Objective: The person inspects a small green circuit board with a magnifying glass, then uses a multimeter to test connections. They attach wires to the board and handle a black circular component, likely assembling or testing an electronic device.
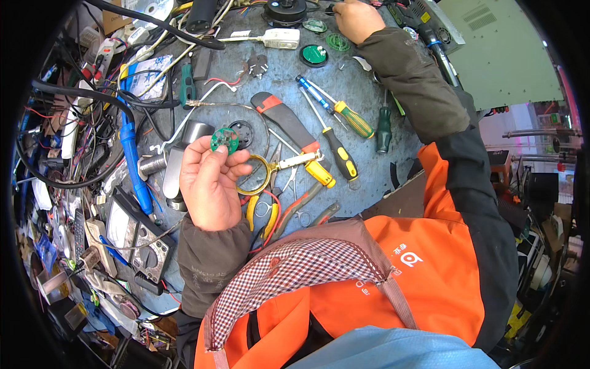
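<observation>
blue-grey workbench (378,181) spreads around the grip, with an analog multimeter (152,253) tilted left of that grip, seemingly set there to leave me room. my left hand (212,178) holds a round green circuit board (224,140) in a narrow pinch by its lower edge, probably so its face shows to me; right of the pinch lies a black-and-yellow screwdriver (339,154), i judge for easy reach, and farther beyond, my right hand (358,21) is curled, though i cannot tell around what.

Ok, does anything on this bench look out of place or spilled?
Yes: the heap of cables and parts on the left looks odd because it is tangled and jumbled, a thick black cable looping over it. No liquid spill shows.
</observation>
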A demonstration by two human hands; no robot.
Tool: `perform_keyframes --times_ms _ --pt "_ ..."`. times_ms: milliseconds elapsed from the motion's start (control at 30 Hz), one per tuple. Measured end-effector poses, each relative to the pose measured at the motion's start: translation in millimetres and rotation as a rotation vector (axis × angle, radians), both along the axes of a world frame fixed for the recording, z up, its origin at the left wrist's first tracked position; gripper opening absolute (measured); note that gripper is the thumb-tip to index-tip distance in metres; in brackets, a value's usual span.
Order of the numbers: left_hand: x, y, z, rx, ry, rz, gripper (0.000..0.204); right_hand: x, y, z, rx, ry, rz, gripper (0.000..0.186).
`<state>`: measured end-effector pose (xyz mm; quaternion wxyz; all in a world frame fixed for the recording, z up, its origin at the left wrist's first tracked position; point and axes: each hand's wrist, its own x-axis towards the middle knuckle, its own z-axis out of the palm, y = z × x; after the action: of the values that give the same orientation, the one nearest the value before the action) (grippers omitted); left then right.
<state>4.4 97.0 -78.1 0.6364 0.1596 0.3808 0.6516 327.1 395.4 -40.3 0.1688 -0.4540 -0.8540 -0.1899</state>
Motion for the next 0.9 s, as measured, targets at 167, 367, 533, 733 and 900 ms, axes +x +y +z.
perform_keyframes --times_ms 167,367,533,733,900 --pt "0.1 -0.6 2.7 0.018 -0.059 0.008 0.019 3.5 -11.0 -1.7 -0.062 -0.093 -0.053 0.019" --pt "-1.7 -0.6 4.0 0.047 -0.088 0.037 0.018 7.9 -13.8 -8.1 -0.074 -0.012 -0.063 0.017" --pt "-9.8 -2.1 4.6 0.086 -0.093 0.114 0.021 -8.5 -17.3 -0.6 -0.14 0.045 -0.083 0.016" --pt "-34.4 1.6 10.2 0.254 -0.099 0.24 0.029 -41.8 -77.4 57.6 -0.2 0.204 -0.126 0.015" --pt "-50.5 -1.9 19.3 0.378 -0.173 0.252 0.025 -98.4 -176.0 85.6 -0.581 0.484 0.18 0.009"
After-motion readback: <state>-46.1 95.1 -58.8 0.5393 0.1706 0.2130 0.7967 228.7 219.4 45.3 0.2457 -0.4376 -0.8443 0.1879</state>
